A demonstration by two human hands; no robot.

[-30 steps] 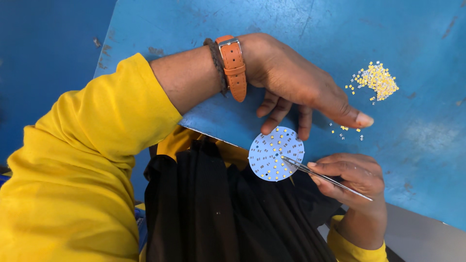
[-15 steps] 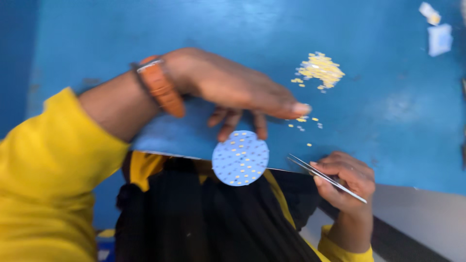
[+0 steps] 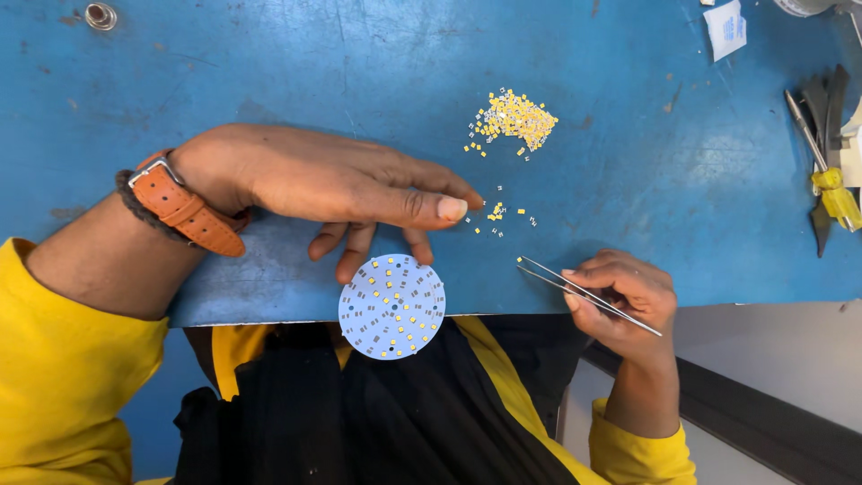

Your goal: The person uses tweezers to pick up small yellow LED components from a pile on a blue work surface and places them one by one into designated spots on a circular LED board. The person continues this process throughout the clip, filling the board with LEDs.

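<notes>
A round pale-blue circuit disc (image 3: 391, 306) dotted with small yellow chips lies at the near edge of the blue table (image 3: 269, 63), overhanging it. My left hand (image 3: 332, 190), with an orange watch strap at the wrist, rests flat on the table; its lower fingertips touch the disc's top edge and the index finger points toward a few loose chips (image 3: 496, 214). My right hand (image 3: 624, 295) grips metal tweezers (image 3: 575, 289), their tips aimed left, just right of the disc. A heap of tiny yellow chips (image 3: 514, 118) sits farther back.
At the right edge lie dark tools and a screwdriver with a yellow handle (image 3: 833, 193). A small white packet (image 3: 725, 29) lies at the back right. A metal stud (image 3: 101, 15) is set in the table's back left corner.
The view has shifted and sharpened. The tweezers have drawn away from the disc to its right. My left hand has stretched flatter, index finger toward the loose chips.
</notes>
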